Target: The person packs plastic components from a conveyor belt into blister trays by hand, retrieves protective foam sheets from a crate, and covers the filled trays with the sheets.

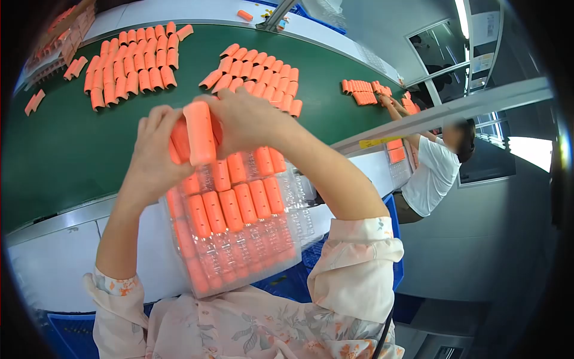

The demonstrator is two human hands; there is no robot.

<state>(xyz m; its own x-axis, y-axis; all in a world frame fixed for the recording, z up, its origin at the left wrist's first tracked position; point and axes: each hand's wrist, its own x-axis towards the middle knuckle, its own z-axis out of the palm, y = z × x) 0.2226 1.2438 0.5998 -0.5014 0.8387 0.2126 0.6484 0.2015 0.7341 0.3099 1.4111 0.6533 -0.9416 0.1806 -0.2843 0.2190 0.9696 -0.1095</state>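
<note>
My left hand (152, 152) and my right hand (251, 116) are raised in front of me, both closed around orange curved plastic shells (201, 134). One shell stands upright at the front of the grip, with others partly hidden behind it and the fingers. Just below the hands sits a clear plastic tray (292, 200) with moulded slots. Rows of orange shells (245, 203) lie in its upper slots, and more orange shows through the lower layers of the stack.
A green work surface (200, 63) carries a left group of shells (128, 66) and a middle group (260, 75). Stacked trays (57, 51) stand at the far left. A metal rail (442, 113) crosses the right. Beyond it a co-worker (430, 173) handles similar shells. Blue crates (394, 251) are below.
</note>
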